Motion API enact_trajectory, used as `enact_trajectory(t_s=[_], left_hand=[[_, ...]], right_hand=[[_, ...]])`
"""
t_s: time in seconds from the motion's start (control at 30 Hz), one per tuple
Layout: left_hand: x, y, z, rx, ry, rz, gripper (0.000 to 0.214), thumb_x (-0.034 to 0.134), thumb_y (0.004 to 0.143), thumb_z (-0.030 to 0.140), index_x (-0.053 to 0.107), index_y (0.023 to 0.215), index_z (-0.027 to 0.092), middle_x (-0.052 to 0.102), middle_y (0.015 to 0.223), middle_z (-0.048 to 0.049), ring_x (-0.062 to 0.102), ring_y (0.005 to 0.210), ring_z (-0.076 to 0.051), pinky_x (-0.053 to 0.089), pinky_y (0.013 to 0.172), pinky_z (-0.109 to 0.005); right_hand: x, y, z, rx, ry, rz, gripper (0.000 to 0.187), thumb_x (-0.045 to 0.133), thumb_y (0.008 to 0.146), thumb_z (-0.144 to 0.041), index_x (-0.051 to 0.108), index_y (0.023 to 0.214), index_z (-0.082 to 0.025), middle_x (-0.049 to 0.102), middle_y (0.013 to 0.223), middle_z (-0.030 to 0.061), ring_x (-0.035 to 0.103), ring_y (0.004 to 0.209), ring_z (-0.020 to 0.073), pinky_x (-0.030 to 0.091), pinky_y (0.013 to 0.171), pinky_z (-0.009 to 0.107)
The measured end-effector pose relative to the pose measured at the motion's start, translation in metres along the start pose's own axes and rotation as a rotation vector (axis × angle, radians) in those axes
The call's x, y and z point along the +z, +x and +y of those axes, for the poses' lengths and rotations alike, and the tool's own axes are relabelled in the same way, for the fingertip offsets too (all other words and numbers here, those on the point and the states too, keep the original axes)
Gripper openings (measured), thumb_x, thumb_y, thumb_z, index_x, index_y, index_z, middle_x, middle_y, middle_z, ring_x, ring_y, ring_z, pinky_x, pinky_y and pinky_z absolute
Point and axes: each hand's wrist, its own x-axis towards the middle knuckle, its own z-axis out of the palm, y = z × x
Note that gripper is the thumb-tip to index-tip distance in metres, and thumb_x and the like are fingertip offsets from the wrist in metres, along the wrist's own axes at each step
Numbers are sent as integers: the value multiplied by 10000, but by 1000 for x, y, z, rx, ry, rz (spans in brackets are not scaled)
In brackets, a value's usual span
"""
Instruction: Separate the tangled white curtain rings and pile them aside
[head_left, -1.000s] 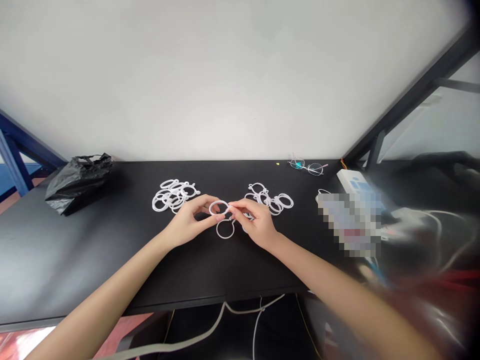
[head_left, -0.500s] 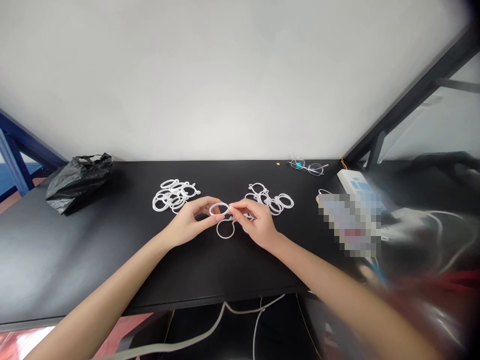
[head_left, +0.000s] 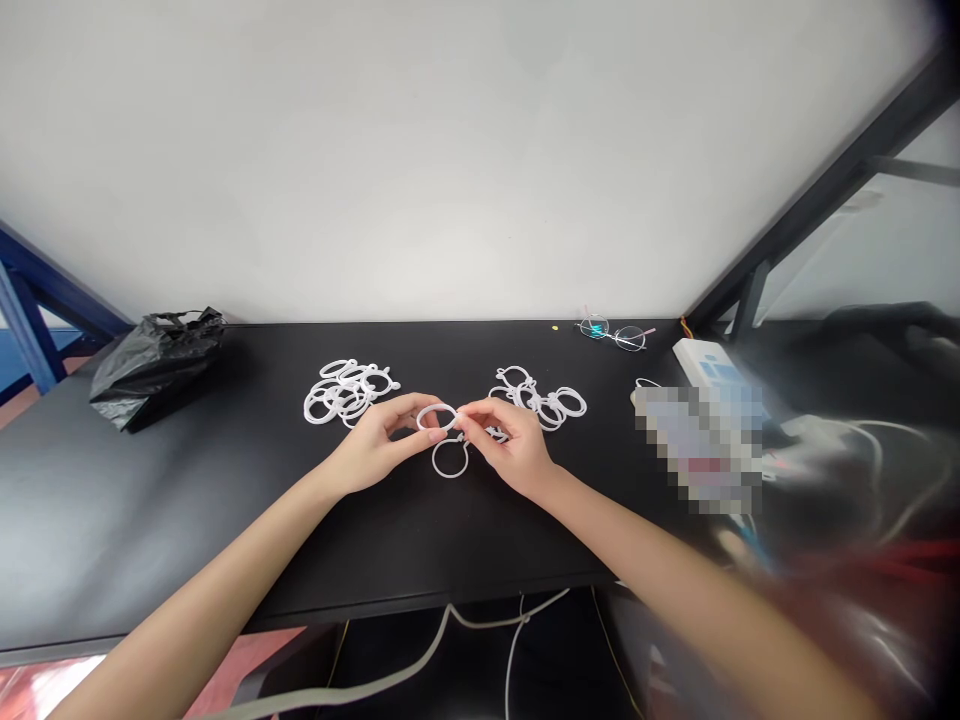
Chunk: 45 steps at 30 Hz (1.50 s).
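Note:
Between my two hands a white ring [head_left: 437, 407] is held just above the black table. My left hand [head_left: 386, 440] grips its left side between thumb and fingers. The fingertips of my right hand [head_left: 506, 440] pinch its right end, where a small part is hidden by the fingers. Below them a thinner white ring [head_left: 450, 475] lies on the table, partly covered by my right fingers. To the left is a pile of white rings with small loops [head_left: 346, 390]. A second group of similar white rings [head_left: 551, 408] sits beyond my right hand.
On the black table [head_left: 360, 550], a black plastic bag [head_left: 157, 365] stands at the left. Eyeglasses [head_left: 630, 338] lie near the wall at the back right. A white power strip [head_left: 701, 358], a blurred-out object and cables are on the right. A pale cable [head_left: 420, 665] hangs below the front edge.
Almost nothing differs. Both hands keep their grip on the white ring, and the whole view has shifted very slightly.

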Motion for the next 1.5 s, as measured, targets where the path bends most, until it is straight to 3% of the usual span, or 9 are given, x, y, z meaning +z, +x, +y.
enact_trajectory(t_s=[0.3, 0.67, 1.03, 1.2, 1.33, 1.4, 1.5], left_hand=[[-1, 0, 4, 23, -115, -93, 254, 628, 894, 336, 639, 1084, 168, 528, 810, 0, 529, 757, -123, 488, 725, -252], [-3, -2, 5, 0, -188, -139, 258, 671, 857, 306, 639, 1068, 160, 541, 805, 0, 511, 739, -119, 462, 697, -256], [-2, 0, 7, 24, -94, -108, 284, 640, 865, 360, 632, 1066, 159, 522, 787, -3, 519, 732, -132, 495, 692, -270], [-8, -1, 11, 113, 202, 8, 299, 590, 895, 418, 612, 1070, 176, 610, 906, -44, 580, 842, -178, 497, 795, -310], [-30, -2, 5, 187, 693, 260, 352, 612, 866, 475, 590, 1052, 178, 647, 1035, -84, 588, 970, -246, 438, 928, -392], [-44, -3, 0, 144, 887, 397, 365, 579, 879, 483, 588, 1062, 168, 648, 1061, -102, 570, 1028, -282, 390, 988, -442], [-59, -6, -6, -52, 1082, 534, 415, 500, 909, 481, 570, 1109, 124, 635, 1097, -151, 523, 1118, -342, 344, 1026, -493]], right_hand=[[-6, -1, -4, -63, -126, -186, 192, 465, 978, -255, 459, 794, -200, 436, 596, -59, 393, 473, 69, 327, 462, 207], [-7, -7, -2, -4, -99, -299, 211, 402, 1005, -305, 435, 819, -210, 520, 615, -38, 489, 518, 102, 393, 528, 232], [-5, -5, -2, -3, -106, -281, 226, 389, 1006, -312, 429, 806, -214, 521, 612, -38, 484, 512, 102, 401, 524, 239], [-6, 0, -1, -40, -96, -131, 220, 472, 972, -323, 453, 783, -211, 510, 617, -42, 492, 512, 95, 386, 492, 224], [-8, 2, 0, -68, -92, -25, 234, 513, 948, -323, 434, 758, -213, 519, 616, -42, 488, 511, 92, 407, 512, 227], [-8, 2, 0, -66, -116, -7, 243, 510, 947, -316, 431, 741, -214, 511, 605, -40, 483, 509, 94, 408, 511, 231], [-7, 2, -1, -83, -139, 2, 250, 512, 942, -290, 435, 716, -214, 509, 595, -39, 482, 512, 97, 412, 515, 236]])
